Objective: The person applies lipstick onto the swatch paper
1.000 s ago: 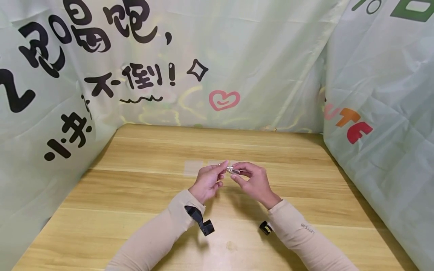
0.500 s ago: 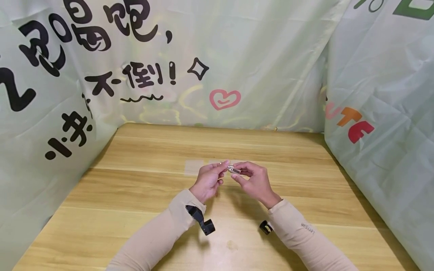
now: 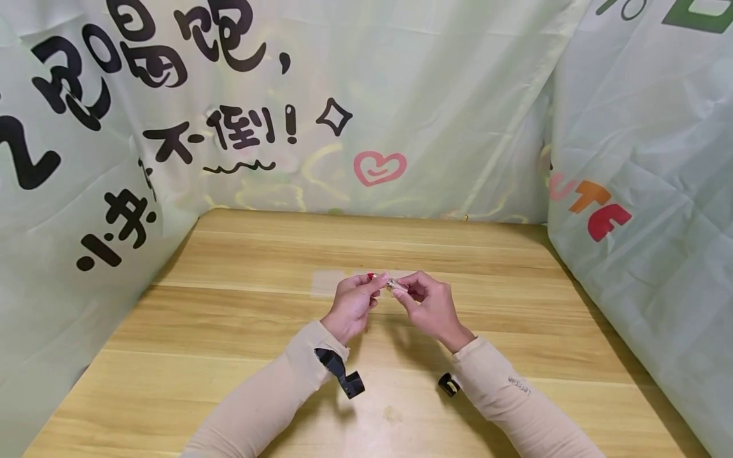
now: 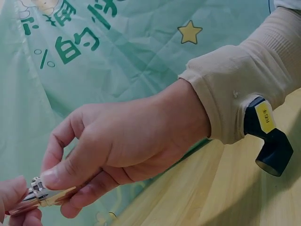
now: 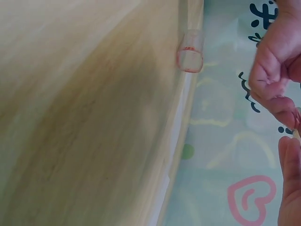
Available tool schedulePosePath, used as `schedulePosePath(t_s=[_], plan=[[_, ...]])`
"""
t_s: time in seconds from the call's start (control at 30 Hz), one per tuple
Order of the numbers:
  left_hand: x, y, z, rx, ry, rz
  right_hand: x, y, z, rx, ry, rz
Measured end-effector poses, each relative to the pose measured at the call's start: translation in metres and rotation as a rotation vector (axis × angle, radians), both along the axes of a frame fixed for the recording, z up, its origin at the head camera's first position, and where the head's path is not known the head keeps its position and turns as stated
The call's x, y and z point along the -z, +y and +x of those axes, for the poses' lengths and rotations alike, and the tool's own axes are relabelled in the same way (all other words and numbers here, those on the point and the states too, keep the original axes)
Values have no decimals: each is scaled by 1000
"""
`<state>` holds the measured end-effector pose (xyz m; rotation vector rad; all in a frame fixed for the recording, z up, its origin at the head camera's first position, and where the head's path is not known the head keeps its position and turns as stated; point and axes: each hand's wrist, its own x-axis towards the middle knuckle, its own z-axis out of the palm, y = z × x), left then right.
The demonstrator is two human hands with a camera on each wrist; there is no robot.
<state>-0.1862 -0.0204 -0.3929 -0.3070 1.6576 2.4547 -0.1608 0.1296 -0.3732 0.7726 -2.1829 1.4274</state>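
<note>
A small shiny metal piece (image 3: 395, 285) with clip-like hardware is held between both hands above the table; its exact kind cannot be made out. My left hand (image 3: 352, 305) pinches one end between thumb and fingers, with a bit of red (image 3: 371, 276) showing past its thumb. At the other end, my right hand (image 3: 431, 308) grips the piece with thumb and fingertips. The left wrist view shows the metal hardware (image 4: 38, 187) lying between the two sets of fingertips. In the right wrist view, the hands are cut off at the edge and the piece is largely hidden.
Both hands are over a wood-grain table (image 3: 229, 356). A clear patch (image 3: 328, 284) is on it behind the left hand. A printed curtain (image 3: 458, 127) stands around the table's back and sides. Black mounts (image 3: 350, 383) hang from the wrists.
Both hands stay in nearly the same place. The metal piece looks turned slightly, with more of it covered by the right thumb, and red now shows at the left fingertips.
</note>
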Motion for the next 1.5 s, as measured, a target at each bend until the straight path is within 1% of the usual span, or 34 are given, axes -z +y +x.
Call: schedulePosePath(t_s=[0.07, 0.23, 0.37, 0.47, 0.53, 0.63, 0.8, 0.83, 1.03, 1.17, 1.33, 1.43, 1.5], plan=[[-1, 0, 0, -2, 7, 6, 0, 0, 0, 15, -1, 6], [-1, 0, 0, 0, -6, 31, 0, 0, 1, 15, -46, -3], [0, 0, 0, 2, -3, 68, -1, 0, 1, 5, -130, -25], [0, 0, 0, 3, 11, 99, -1, 0, 0, -16, -195, -60], [0, 0, 0, 5, 21, 114, 0, 0, -2, -33, -219, -81], [0, 1, 0, 14, 35, 129, 8, 3, -8, -58, -250, -118], [0, 1, 2, 37, 63, 153, 27, 9, -19, -77, -266, -150], [0, 1, 2, 40, 68, 157, 27, 9, -20, -76, -266, -148], [0, 2, 2, 54, 82, 157, 27, 9, -21, -67, -317, -150], [1, 2, 1, 58, 87, 159, 28, 9, -21, -67, -321, -158], [0, 2, 2, 65, 94, 167, 29, 8, -21, -47, -341, -163], [0, 2, 2, 72, 99, 170, 26, 7, -20, -43, -365, -146], [0, 2, 2, 74, 100, 173, 18, 6, -16, -50, -377, -129]])
